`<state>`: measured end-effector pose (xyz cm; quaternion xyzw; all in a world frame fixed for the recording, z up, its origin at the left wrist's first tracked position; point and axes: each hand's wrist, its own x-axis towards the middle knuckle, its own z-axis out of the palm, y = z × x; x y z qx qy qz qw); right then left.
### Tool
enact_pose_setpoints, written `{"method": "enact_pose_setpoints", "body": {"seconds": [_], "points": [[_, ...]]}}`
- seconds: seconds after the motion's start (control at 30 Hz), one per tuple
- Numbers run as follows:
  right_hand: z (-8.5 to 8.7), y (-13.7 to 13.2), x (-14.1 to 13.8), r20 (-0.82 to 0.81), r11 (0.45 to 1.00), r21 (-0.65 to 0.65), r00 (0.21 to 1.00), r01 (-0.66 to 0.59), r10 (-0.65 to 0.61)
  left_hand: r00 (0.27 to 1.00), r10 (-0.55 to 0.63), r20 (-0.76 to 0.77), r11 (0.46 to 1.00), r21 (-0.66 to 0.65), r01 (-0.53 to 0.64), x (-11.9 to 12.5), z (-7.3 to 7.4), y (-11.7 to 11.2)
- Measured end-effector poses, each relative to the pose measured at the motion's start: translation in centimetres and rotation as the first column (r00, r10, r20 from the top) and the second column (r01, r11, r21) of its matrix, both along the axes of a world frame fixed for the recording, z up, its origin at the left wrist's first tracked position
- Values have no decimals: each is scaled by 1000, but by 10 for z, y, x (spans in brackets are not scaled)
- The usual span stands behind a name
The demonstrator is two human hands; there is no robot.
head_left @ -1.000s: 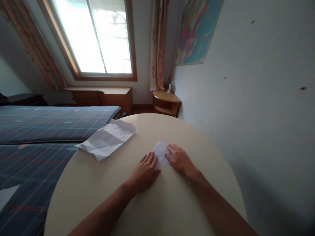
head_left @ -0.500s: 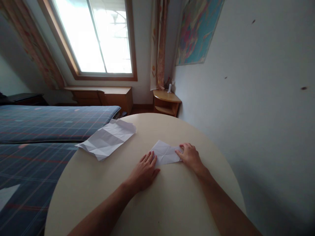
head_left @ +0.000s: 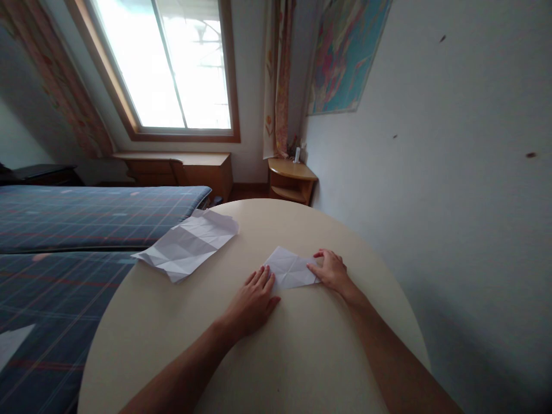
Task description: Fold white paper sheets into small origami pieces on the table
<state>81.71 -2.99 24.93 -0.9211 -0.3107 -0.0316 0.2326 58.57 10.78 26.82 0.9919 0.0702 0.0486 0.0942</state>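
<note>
A small folded sheet of white paper [head_left: 290, 269] with crossing creases lies on the round cream table [head_left: 276, 356]. My left hand [head_left: 254, 299] rests flat over its left corner, fingers stretched out and pointing away from me. At the right end, my right hand [head_left: 331, 270] pinches the paper's edge, with thumb on the near side and forefinger on the far side. The corner inside that pinch is partly hidden by the fingers.
A larger creased white sheet [head_left: 190, 241] lies at the table's left edge, partly overhanging it. Beside the table stands a bed with a plaid blue mattress [head_left: 86, 218], another paper [head_left: 15, 345] on it. The white wall [head_left: 431, 230] runs close along the right.
My right hand has shifted very slightly, its fingers curling a little more at the paper's right end. My left hand and the paper stay in place.
</note>
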Motion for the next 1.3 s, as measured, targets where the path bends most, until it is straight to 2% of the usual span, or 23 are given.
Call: {"method": "enact_pose_setpoints", "body": {"seconds": [0.23,0.43,0.6,0.8,1.07,1.3], "points": [[7,1,-2,-63,1000,5,998,-25,26,1000,1,4,1000,1,-1,0,-1,0],[8,2,-5,-62,989,96,991,-109,115,1000,0,7,1000,3,0,0,-2,1],[13,1,-11,14,989,0,989,-147,147,1000,1,21,1000,-23,0,-1,-2,1],[20,1,-23,12,987,-42,987,-158,158,1000,15,-7,1000,-16,-15,-1,3,-1],[26,1,-36,43,980,-113,985,-162,167,999,40,23,999,-26,-39,0,1,0],[25,3,-45,70,952,-149,958,-267,280,996,81,29,996,-28,-80,1,-1,1]]}}
